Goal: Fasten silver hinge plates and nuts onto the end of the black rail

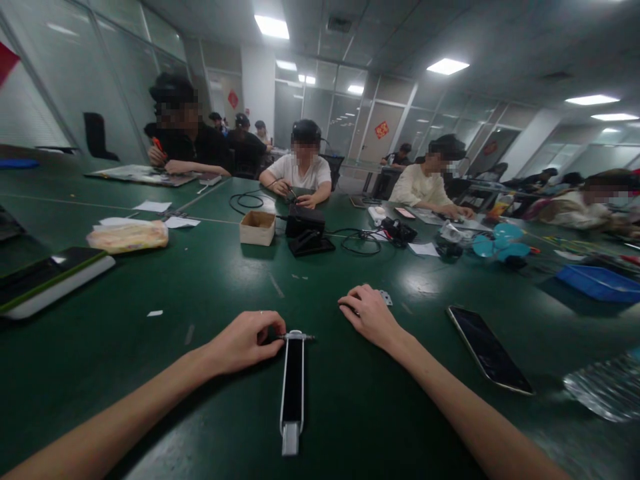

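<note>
On the green table in front of me lies a long white-framed device point(293, 380) with a black face and a pale metal tab at its near end. A thin metal rod point(309, 338) crosses its far end. My left hand point(253, 340) pinches the left end of that rod between thumb and forefinger. Farther off to the right, my right hand point(369, 313) rests on the table, fingers curled down and together; what lies under the fingertips is too small to make out. A small metal plate with holes point(385, 297) lies just beyond its knuckles.
A smartphone point(490, 350) and a clear plastic bottle point(605, 383) lie to the right, with a blue tray point(600, 283) behind. Ahead stand a small open box point(257, 229) and a black stand point(306, 230) with cables. Several people sit across the table.
</note>
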`<state>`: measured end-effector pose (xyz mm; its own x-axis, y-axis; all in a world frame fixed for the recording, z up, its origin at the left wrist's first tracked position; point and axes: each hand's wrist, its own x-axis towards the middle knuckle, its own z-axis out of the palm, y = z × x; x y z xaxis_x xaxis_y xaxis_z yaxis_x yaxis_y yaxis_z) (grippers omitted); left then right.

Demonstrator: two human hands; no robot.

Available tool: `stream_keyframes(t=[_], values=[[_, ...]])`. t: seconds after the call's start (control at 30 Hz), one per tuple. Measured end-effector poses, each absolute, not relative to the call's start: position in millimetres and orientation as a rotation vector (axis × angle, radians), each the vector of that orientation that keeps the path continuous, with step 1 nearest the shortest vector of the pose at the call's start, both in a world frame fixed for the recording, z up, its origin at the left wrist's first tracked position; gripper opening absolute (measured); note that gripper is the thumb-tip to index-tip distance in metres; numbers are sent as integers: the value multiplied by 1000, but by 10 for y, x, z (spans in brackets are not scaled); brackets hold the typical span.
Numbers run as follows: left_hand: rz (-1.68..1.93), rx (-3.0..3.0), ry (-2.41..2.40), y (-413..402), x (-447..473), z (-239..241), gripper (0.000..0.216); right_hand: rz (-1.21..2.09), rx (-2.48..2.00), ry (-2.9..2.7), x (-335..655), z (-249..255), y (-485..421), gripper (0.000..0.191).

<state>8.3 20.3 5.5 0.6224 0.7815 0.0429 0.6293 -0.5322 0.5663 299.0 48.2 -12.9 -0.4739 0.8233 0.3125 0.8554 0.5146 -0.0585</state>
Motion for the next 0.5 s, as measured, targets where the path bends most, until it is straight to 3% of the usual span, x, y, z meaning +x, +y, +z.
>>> stream_keyframes(t=[0.5], values=[[423,2322,1114,182,76,55,16,300,-1666,-2505,2885,70,394,14]])
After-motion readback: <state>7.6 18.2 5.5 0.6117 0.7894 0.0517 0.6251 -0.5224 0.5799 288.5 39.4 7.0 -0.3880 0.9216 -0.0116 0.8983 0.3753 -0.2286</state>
